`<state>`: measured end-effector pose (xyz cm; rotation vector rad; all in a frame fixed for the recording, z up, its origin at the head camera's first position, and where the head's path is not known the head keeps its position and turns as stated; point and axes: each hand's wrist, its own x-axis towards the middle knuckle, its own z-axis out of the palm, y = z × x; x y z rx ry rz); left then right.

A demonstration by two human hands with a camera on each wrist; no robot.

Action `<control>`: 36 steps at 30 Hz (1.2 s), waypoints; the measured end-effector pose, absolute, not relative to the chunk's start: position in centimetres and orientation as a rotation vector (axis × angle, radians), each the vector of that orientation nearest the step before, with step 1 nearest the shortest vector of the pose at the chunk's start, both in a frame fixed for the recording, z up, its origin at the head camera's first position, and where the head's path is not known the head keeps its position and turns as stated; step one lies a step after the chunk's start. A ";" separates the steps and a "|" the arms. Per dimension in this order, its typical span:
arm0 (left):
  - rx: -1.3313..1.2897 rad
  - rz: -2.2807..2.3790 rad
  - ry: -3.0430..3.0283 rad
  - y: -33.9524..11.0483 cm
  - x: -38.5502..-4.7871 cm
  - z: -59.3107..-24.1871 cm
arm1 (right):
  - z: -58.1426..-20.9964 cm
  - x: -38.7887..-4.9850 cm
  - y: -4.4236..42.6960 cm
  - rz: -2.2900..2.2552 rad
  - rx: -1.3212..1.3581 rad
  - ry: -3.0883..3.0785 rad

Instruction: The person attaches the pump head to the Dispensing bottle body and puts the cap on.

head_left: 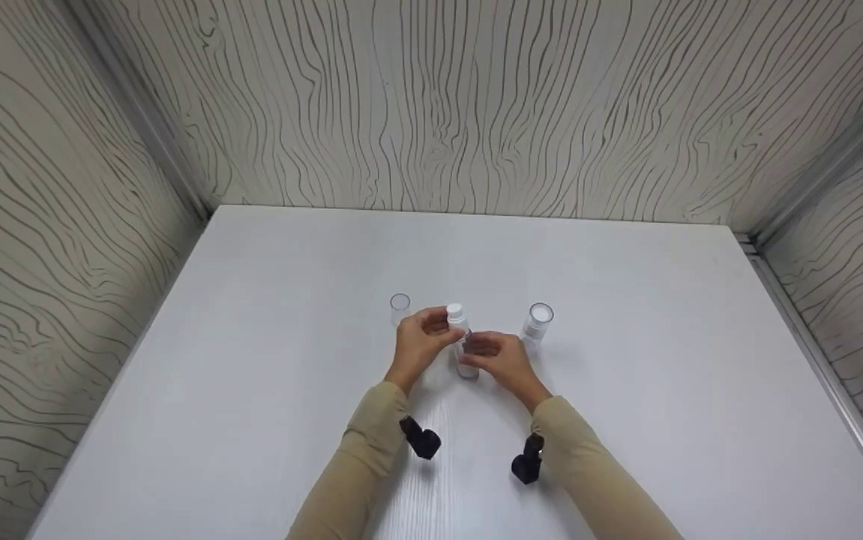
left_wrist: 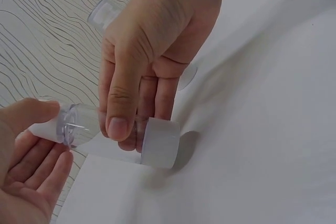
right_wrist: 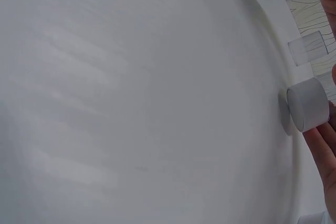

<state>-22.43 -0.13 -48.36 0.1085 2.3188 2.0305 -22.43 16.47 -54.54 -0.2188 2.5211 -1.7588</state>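
Note:
A clear airless-style bottle (head_left: 467,369) with a white top and a white base stands tilted between both hands. My left hand (head_left: 416,346) pinches the white top (left_wrist: 48,129) between thumb and fingers. Lower down, my right hand (head_left: 502,360) grips the clear body, its thumb (left_wrist: 119,124) lying along the side. A clear collar (left_wrist: 69,124) shows between the white top and the body; whether they are joined I cannot tell. In the right wrist view, the white base (right_wrist: 308,104) appears close to the tabletop, and the hands are mostly cut off.
A clear cylindrical cap (head_left: 400,304) stands on the white table (head_left: 289,315) behind my left hand. A second clear-and-white container (head_left: 538,322) stands to the right of my right hand. Wood-grain patterned panels (head_left: 438,105) rise behind the table and at both sides.

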 end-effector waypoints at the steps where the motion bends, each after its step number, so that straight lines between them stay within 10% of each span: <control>1: 0.115 2.028 2.326 -0.1 -22.7 -48.8 | -54.5 -22.4 16.4 -1.755 -0.232 2.531; 36: 0.179 1.994 2.444 0.2 -23.8 -51.1 | -54.9 -22.3 16.8 -1.718 -0.290 2.553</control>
